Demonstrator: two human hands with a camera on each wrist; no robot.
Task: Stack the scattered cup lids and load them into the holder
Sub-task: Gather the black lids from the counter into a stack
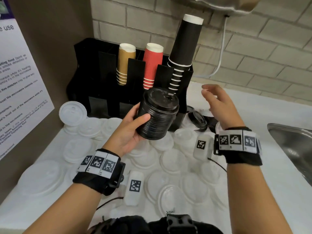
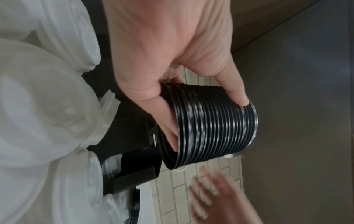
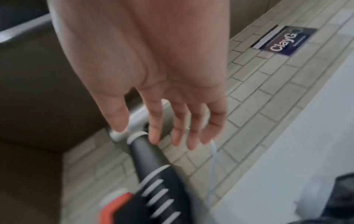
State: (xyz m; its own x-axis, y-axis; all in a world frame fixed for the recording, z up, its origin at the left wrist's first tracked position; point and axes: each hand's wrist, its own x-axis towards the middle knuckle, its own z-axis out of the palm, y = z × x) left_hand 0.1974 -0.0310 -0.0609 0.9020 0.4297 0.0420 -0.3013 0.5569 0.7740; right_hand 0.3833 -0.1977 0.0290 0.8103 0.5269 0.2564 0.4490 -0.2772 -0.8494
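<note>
**Black Lid Stack Held Before Holder**

The left hand (image 1: 129, 130) gripped the stack of black lids (image 1: 157, 114) above the white lids (image 1: 170, 159), just before the holder (image 1: 94, 68). The right hand (image 1: 219, 105) hovered beside it, fingers relaxed, empty.

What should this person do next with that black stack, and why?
Probably bring the open right hand in to steady the stack of black lids, which the left hand grips tilted in the air, before lowering it into the holder.
</note>
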